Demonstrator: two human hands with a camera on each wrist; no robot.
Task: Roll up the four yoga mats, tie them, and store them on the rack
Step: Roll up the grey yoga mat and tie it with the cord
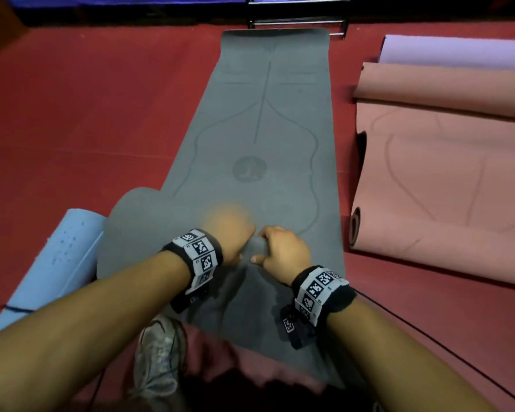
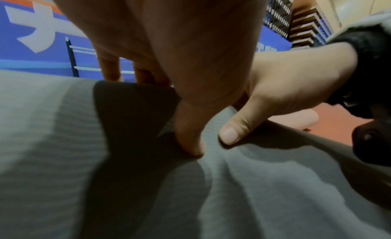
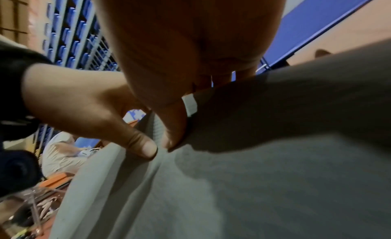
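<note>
Left hand: our left hand [image 1: 229, 233] sits side by side with the right one on the near part of the grey mat; it is blurred in the head view, but the left wrist view shows its fingers [image 2: 110, 70] over the far side of a raised fold and its thumb tip pressed into the mat on the near side, so it pinches that fold.
Right hand: our right hand [image 1: 283, 251] is just beside the left, almost touching it; its fingers curl over the same fold and its thumb [image 3: 173, 125] presses the near side, so it grips the fold too.
Grey mat: the grey mat [image 1: 265, 129] lies flat on the red floor [image 1: 87, 114] and runs straight ahead of our hands; its near end is lifted and bunched between them, with creases running back toward us.
Rack: the metal rack [image 1: 298, 22] stands well beyond our hands, at the far end of the grey mat.
Pink mat: the pink mat [image 1: 443, 179] lies to the right of our right hand, apart from the grey one, partly rolled at its far end.
Lilac mat: the lilac mat [image 1: 458, 52] lies beyond the pink one.
Blue mat: the blue mat [image 1: 57, 263] lies to the left of our left hand, its edge under the grey mat's bulge.
Shoe: a grey shoe [image 1: 158, 358] shows below our wrists.
</note>
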